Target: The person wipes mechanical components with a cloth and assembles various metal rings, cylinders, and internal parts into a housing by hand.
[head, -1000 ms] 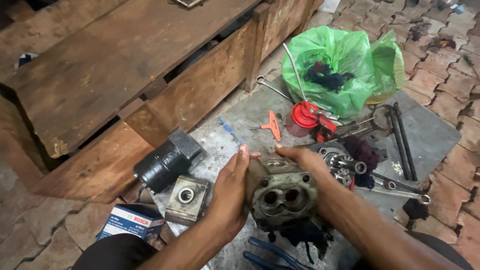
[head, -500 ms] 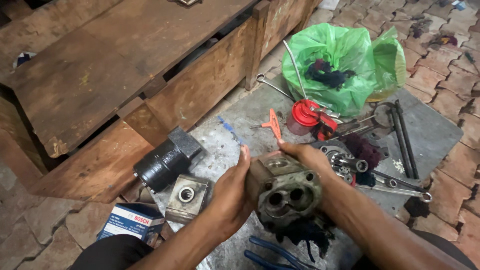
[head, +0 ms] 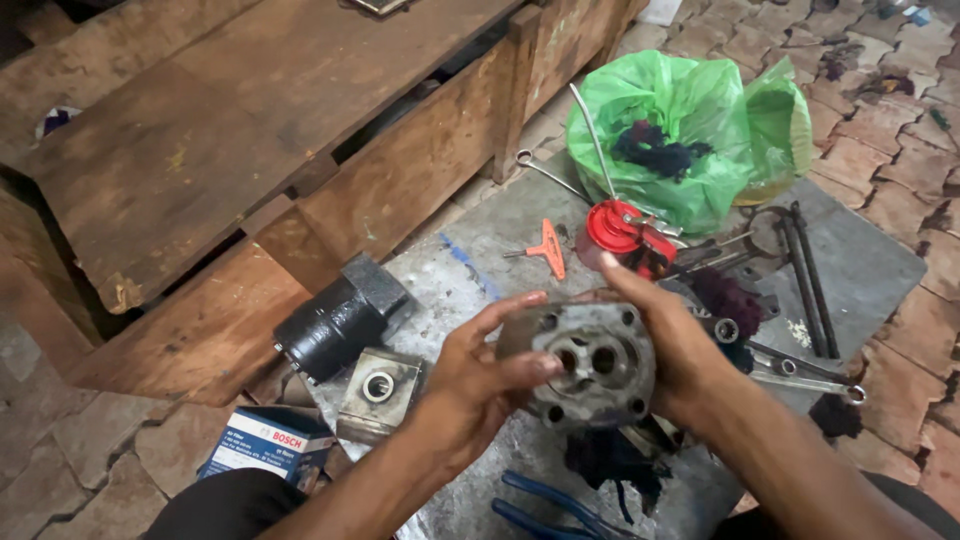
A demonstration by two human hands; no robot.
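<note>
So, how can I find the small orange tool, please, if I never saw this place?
Start at the green plastic bag at the top right. Just below it stands a red oil can on the grey metal sheet. The orange T-handle key lies flat just left of that can; it is the only orange thing, apart from the grey spanners.

Blue-white carton (head: 262,447) bottom left; green plastic bag (head: 690,130) top right.
</note>
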